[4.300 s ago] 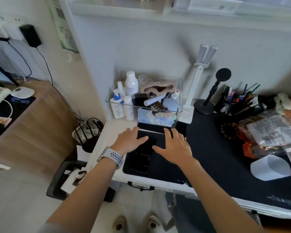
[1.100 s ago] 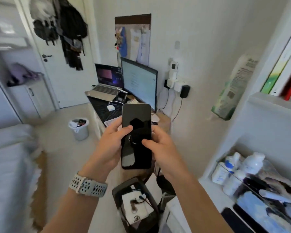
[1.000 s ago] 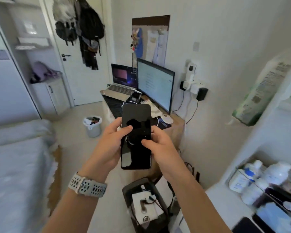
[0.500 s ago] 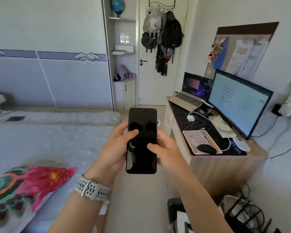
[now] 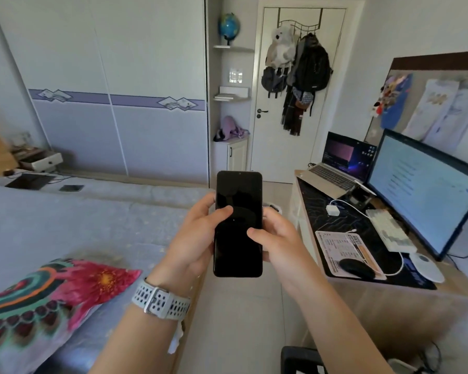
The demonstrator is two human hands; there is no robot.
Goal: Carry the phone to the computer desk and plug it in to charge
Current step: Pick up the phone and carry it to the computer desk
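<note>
While two hands grip, one phone [image 5: 238, 225], two screens

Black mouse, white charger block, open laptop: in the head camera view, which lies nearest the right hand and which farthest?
From the right hand:
1. Black mouse, near end of the desk.
2. White charger block, mid-desk.
3. Open laptop, far end by the door.

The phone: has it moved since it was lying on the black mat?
Yes. The phone, held in both hands, has left that mat and now is beside the computer desk.
</note>
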